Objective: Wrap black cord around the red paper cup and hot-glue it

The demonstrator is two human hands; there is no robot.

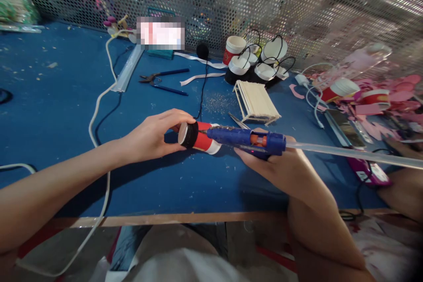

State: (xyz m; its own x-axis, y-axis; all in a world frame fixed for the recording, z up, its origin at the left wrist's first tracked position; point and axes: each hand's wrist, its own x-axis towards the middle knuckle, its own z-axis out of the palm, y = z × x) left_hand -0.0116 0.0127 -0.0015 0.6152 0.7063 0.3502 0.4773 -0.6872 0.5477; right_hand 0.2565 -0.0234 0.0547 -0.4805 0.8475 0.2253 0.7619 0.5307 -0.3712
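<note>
Near the middle of the frame, a red-and-white cup [202, 142] is lying on its side over the blue counter [158, 185]; whether it is resting there or being held just clear, I cannot tell. Its long axis is running from left to right, dipping a little toward the right. The closed, narrower base is facing the left of the frame, while the wider white-banded end is pointing right and slightly down, partly hiding behind the glue gun [231, 136]. Black yarn [191, 135] is circling the base end, and a strand is trailing up to a dark ball [202, 51] at upper centre.

From the left, the left hand [158, 136] is gripping the base end narrowly, thumb below and fingers above. Right of centre, the right hand [287, 167] is closing around the gun's handle, and the nozzle is pointing left at the edge of the winding.

Gluing yarn onto the cup seems to be the step in hand, with much red wall still showing. The next move likely calls for holding the cup steady, placing glue beside the winding, and laying the strand there, fingers staying off the hot tip.
</note>
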